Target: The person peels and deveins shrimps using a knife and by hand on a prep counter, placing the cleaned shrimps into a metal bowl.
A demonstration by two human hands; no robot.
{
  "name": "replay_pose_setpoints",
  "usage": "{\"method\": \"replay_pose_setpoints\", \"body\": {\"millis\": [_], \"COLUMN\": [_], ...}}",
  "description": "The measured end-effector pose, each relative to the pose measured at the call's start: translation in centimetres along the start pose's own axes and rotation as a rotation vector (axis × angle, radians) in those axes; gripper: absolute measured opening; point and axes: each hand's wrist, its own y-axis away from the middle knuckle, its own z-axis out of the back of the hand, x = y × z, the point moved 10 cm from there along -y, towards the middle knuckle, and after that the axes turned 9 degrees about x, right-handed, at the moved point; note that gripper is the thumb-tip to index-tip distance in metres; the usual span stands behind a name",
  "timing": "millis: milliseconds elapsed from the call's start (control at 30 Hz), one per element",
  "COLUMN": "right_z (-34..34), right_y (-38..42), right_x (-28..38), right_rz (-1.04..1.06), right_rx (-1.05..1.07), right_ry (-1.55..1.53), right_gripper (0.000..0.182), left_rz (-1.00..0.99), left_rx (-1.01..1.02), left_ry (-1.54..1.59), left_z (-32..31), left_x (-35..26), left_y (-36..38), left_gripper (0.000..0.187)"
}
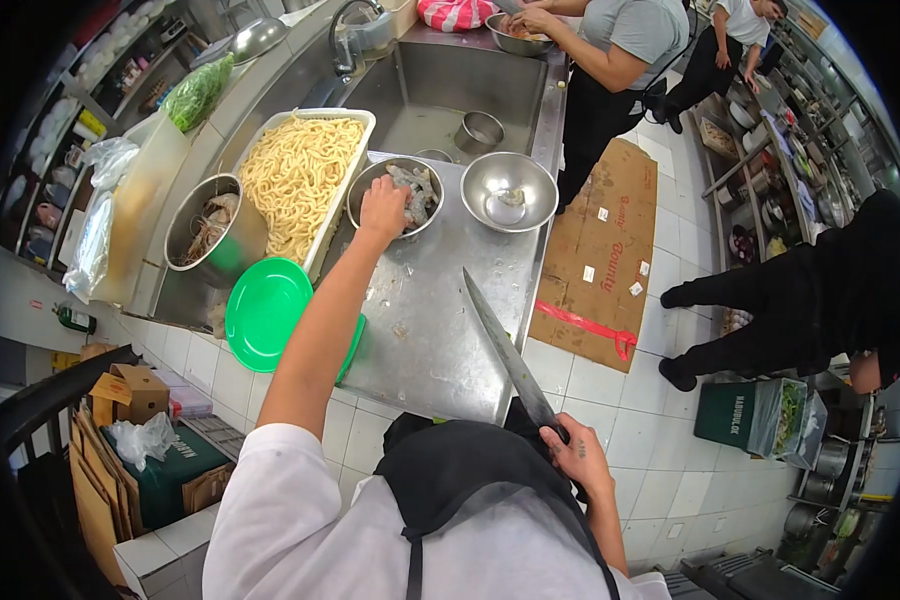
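My left hand [384,208] reaches into a steel bowl [354,208] of grey shrimp [422,190], its fingers bent among them; what they grip is hidden. A long knife [507,352] is in my right hand [578,450], its blade slanting over the steel counter's right side. To the right of the shrimp bowl is another steel bowl [480,195] with a small amount of shrimp inside. White tray [368,120] holds thick pale noodles [295,175]. Left of it, a steel pot [240,235] contains shrimp heads or shells. A green plastic lid or plate [268,312] lies below the tray.
Beyond the bowls is a steel sink [420,85] with a small pot [480,132] and a faucet [345,50]. A person in a grey shirt [635,45] works at the back right. Two other people are farther right. Flattened cardboard [598,255] covers part of the floor.
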Motion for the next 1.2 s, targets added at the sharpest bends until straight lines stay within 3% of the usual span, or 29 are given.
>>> {"method": "replay_pose_setpoints", "body": {"millis": [167,267,467,600,667,800,867,1033,1200], "right_z": [0.1,0.1,0.3,0.3,0.5,0.8,0.9,0.9,0.9], "right_y": [0.1,0.1,0.0,-0.2,-0.3,0.0,0.4,1.1,1.5], "right_x": [-0.5,-0.5,-0.9,-0.9,-0.5,-0.2,-0.5,-1.3,-1.3], "right_rz": [-0.039,-0.022,-0.031,-0.008,-0.009,-0.007,-0.012,-0.045,-0.048], "right_rx": [-0.001,-0.005,0.014,0.04,0.058,0.054,0.041,-0.006,-0.016], "right_ry": [-0.042,-0.054,-0.077,-0.08,-0.068,-0.044,-0.045,-0.13,-0.164], "right_gripper": [0.026,0.029,0.029,0.03,0.03,0.03,0.03,0.026,0.026], "left_rz": [-0.147,-0.215,-0.224,-0.086,-0.167,-0.211,-0.13,-0.242,-0.313], "left_rx": [0.005,-0.098,-0.288,-0.239,-0.108,-0.144,0.183,0.184,0.019], "left_ry": [0.0,0.036,0.495,0.467,0.348,0.293,0.187,0.085,0.226], "left_z": [-0.6,0.9,5.9,4.0,0.9,-0.4,-3.6,-2.2,1.6], "left_x": [0.4,0.3,0.6,1.5,0.9,0.7,0.8,-0.5,-0.6], "left_y": [-0.4,0.4,3.8,4.8,3.8,1.2,-0.9,-1.2,0.1], "left_gripper": [0.018,0.012,0.015,0.02,0.027,0.029,0.029,0.027,0.022]}}
